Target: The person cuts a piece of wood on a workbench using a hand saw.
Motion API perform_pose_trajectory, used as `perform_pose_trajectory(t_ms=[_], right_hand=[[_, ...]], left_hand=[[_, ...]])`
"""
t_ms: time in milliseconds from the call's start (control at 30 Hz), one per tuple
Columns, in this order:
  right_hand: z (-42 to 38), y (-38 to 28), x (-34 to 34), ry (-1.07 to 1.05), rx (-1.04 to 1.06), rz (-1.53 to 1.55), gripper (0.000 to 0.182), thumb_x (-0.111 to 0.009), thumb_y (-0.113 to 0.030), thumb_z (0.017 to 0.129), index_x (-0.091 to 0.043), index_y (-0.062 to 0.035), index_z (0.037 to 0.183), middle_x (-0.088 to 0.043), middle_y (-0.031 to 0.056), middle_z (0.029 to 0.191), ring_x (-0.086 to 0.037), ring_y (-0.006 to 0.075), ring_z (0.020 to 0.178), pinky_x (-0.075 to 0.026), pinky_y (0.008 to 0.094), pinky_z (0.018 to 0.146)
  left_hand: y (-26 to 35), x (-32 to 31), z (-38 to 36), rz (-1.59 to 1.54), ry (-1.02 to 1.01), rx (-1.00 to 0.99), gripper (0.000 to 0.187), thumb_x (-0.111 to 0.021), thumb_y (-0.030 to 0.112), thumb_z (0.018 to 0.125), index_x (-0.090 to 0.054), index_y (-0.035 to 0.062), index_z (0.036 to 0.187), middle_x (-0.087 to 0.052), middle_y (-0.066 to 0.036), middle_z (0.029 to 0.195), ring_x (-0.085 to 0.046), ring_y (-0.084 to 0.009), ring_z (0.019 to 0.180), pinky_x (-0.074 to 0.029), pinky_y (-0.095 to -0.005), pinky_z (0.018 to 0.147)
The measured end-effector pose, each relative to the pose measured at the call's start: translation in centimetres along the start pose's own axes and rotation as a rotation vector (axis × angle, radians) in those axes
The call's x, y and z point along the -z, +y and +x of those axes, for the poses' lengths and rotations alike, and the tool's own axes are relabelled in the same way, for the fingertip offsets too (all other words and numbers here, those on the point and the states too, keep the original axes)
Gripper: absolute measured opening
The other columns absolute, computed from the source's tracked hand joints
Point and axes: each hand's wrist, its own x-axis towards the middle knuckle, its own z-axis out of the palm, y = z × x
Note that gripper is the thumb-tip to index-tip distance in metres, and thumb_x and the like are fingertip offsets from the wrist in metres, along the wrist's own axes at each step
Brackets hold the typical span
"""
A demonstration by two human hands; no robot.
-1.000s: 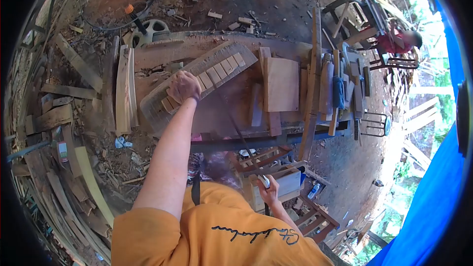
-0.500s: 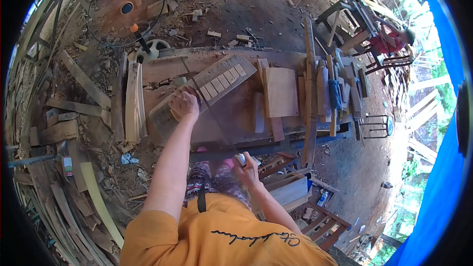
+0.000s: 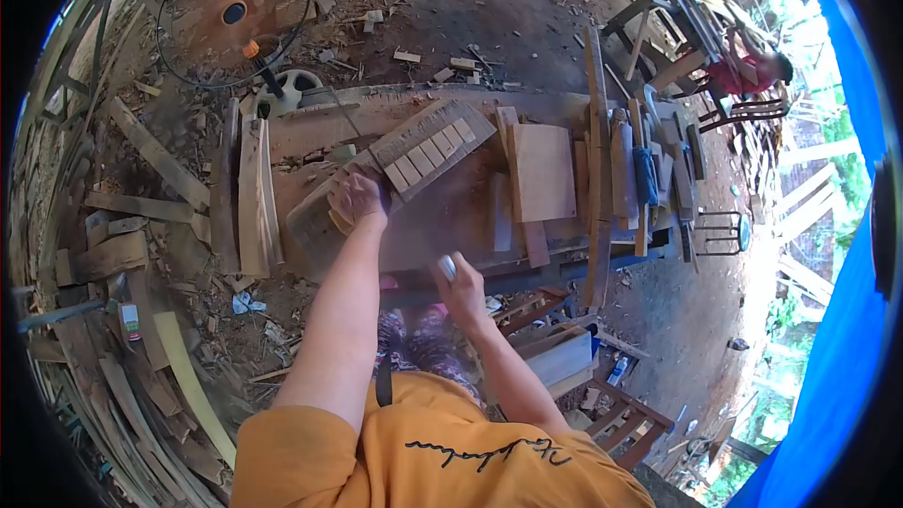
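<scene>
My right hand (image 3: 462,292) is closed around the pale handle of a long, thin saw. The saw blade (image 3: 355,129) runs up and left past my left hand and over the plank; its lower stretch is blurred. My left hand (image 3: 357,198) grips a small piece of wood (image 3: 339,221) against a thick slanted plank (image 3: 315,216), and my fingers mostly cover that piece. Right of the blade, several small light wooden blocks (image 3: 430,153) lie in a row on the plank. Under it is the worn workbench (image 3: 451,226).
A flat board (image 3: 546,172) and a long upright beam (image 3: 597,169) lie on the bench's right side. Long offcuts (image 3: 252,198) rest at its left end. A fan (image 3: 233,13) stands beyond. Another person (image 3: 752,73) sits at the far right. Scrap wood litters the ground.
My right hand has moved forward and slightly left, pushing the saw blade farther up across the plank. My left hand stays on the wood, and the whole view has shifted slightly.
</scene>
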Motion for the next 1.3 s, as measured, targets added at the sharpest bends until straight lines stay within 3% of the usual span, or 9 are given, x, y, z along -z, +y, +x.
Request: perform_pose_trajectory(t_ms=[67,167,300,400,567,800,867,1100,1300], right_hand=[[-2.6,0.0,1.6,-0.012,-0.026,0.009,0.024,-0.069,-0.017,0.090,-0.052,-0.0008,0.087,-0.059,0.0234,0.077,-0.059,0.0464,0.076,-0.046,0.0492,0.063],[-3.3,0.2,2.3,-0.044,-0.042,-0.043,0.023,-0.070,-0.015,0.089,-0.052,-0.0010,0.084,-0.059,0.0227,0.077,-0.059,0.0452,0.075,-0.047,0.0474,0.062],[1.5,-0.3,-0.5,-0.016,-0.042,-0.022,0.022,-0.070,-0.015,0.088,-0.052,-0.0019,0.087,-0.059,0.0226,0.079,-0.060,0.0453,0.076,-0.046,0.0476,0.063],[3.2,-0.7,-0.9,-0.009,0.032,-0.128,0.023,-0.070,-0.016,0.088,-0.052,-0.0020,0.089,-0.060,0.0229,0.080,-0.060,0.0458,0.076,-0.047,0.0480,0.063],[-3.0,2.1,3.1,-0.043,0.007,0.109,0.024,-0.070,-0.015,0.089,-0.051,-0.0016,0.087,-0.057,0.0216,0.075,-0.058,0.0448,0.072,-0.045,0.0472,0.061],[1.3,1.9,-0.3,-0.049,0.006,0.035,0.023,-0.068,-0.017,0.090,-0.051,-0.0017,0.089,-0.058,0.0234,0.079,-0.059,0.0456,0.075,-0.046,0.0488,0.063],[2.4,2.0,-1.3,-0.028,0.072,0.020,0.023,-0.067,-0.019,0.091,-0.052,-0.0020,0.091,-0.059,0.0242,0.082,-0.059,0.0462,0.077,-0.047,0.0492,0.064],[-5.5,3.7,4.7,-0.118,-0.034,-0.063,0.023,-0.066,-0.020,0.092,-0.053,-0.0016,0.091,-0.060,0.0214,0.081,-0.060,0.0437,0.075,-0.048,0.0495,0.064],[2.1,1.2,-0.8,-0.053,0.038,-0.003,0.022,-0.065,-0.021,0.092,-0.053,-0.0029,0.092,-0.061,0.0223,0.084,-0.061,0.0448,0.079,-0.048,0.0515,0.066]], left_hand=[[-2.4,-6.2,-0.2,0.745,0.650,-0.346,0.021,-0.060,0.028,0.088,-0.061,0.0081,0.096,-0.061,-0.004,0.090,-0.058,-0.0201,0.083,-0.046,-0.0335,0.069],[-2.5,-7.9,-0.8,0.766,0.299,-0.334,0.026,-0.058,0.030,0.092,-0.062,0.0064,0.102,-0.062,-0.008,0.094,-0.058,-0.0205,0.083,-0.046,-0.0355,0.069],[-4.6,-13.5,-0.9,0.962,0.274,-0.345,0.023,-0.058,0.030,0.093,-0.061,0.0084,0.100,-0.060,-0.008,0.091,-0.056,-0.0200,0.084,-0.045,-0.0364,0.067],[-3.6,-11.7,-0.3,0.432,0.132,-0.106,0.019,-0.048,0.028,0.094,-0.060,0.0128,0.096,-0.062,-0.006,0.090,-0.057,-0.0212,0.084,-0.043,-0.0363,0.069],[2.8,5.5,0.6,0.092,-0.209,0.078,0.027,-0.036,0.025,0.095,-0.061,0.0154,0.097,-0.064,-0.006,0.085,-0.059,-0.0225,0.088,-0.043,-0.0386,0.074],[2.4,4.3,0.2,0.129,0.166,-0.001,0.029,-0.042,0.027,0.093,-0.067,0.0147,0.086,-0.069,-0.006,0.085,-0.062,-0.0238,0.090,-0.045,-0.0407,0.077],[1.8,3.2,0.6,0.156,-0.071,0.157,0.032,-0.044,0.028,0.092,-0.074,0.0160,0.088,-0.072,-0.007,0.100,-0.066,-0.0265,0.095,-0.047,-0.0411,0.081],[2.2,4.7,0.9,0.194,-0.123,0.084,0.033,-0.043,0.028,0.092,-0.073,0.0156,0.087,-0.073,-0.007,0.093,-0.065,-0.0238,0.096,-0.046,-0.0398,0.084],[0.7,2.7,1.0,0.127,-0.166,0.090,0.036,-0.040,0.030,0.092,-0.073,0.0149,0.092,-0.073,-0.007,0.097,-0.064,-0.0258,0.097,-0.045,-0.0437,0.088]])
